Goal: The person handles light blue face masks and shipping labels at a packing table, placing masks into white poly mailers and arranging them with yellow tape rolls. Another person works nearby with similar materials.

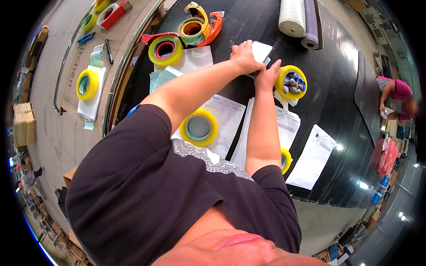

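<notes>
Left hand (245, 57): stretching forward, clasping a flat white rectangular slab (262, 50).
Right hand (268, 77): reaching just beside, thumb raised; grip hidden, cannot tell.
Slab: showing over the glossy black table (332, 99), far edge facing forward; long axis unclear.

Phone-like slab (262, 51), one: thin, rectangular, corners rounded, upper face pale and blank-looking. Positioned over the black table (330, 104), left side held in the left hand (244, 58); lower end partly hidden.
</notes>
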The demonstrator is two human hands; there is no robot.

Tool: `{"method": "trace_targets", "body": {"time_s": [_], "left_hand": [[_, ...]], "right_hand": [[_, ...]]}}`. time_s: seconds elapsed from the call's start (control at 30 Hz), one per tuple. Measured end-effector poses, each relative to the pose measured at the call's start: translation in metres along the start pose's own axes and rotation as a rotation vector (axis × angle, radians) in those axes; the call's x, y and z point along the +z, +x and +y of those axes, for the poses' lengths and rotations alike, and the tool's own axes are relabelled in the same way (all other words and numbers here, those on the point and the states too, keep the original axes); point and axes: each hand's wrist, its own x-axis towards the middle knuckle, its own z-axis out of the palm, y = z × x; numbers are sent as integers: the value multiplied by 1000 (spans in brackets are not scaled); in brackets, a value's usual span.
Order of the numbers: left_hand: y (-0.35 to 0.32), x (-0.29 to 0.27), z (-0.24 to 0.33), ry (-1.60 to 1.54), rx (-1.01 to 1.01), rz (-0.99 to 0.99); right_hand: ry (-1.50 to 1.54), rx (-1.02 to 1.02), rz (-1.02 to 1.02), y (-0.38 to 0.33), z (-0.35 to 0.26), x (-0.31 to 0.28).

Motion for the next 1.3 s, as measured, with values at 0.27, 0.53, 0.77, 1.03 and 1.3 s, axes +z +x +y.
{"method": "trace_targets", "body": {"time_s": [0.27,0.53,0.77,1.03,1.3], "left_hand": [[-24,-38,-14,-14,210,-35],[-263,-192,26,-1259,978,-739],[-315,-200,-7,-1364,1159,-522],[-342,-216,-43,-1193,1257,-112],[-294,-247,-203,-326,126,92]], "right_hand": [[253,-161,-37,-75,-28,-50],[325,-256,-445,-144,-68,-97],[112,-454,-608,-174,-86,-82],[35,-497,-612,-189,-104,-72],[26,-578,-534,-217,-125,-77]]}}
